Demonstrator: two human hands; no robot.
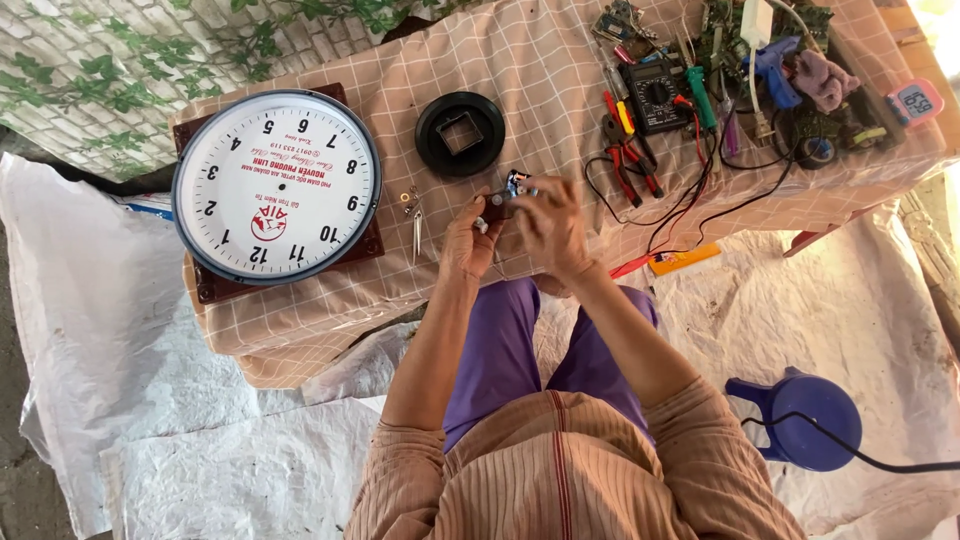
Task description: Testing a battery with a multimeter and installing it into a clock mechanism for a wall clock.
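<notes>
Small dark clock movement point(497, 205), brownish-black with a shiny end, pinched between left hand point(468, 243) and right hand point(550, 228), just right of wall clock point(275, 185).

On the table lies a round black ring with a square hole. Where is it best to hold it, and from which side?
Probably by the outer rim of the black ring, from above, fingers on opposite edges. It lies flat on the checked cloth with free space all around, and the round rim looks thick enough for a grip. Both hands are busy with a small part.
</notes>
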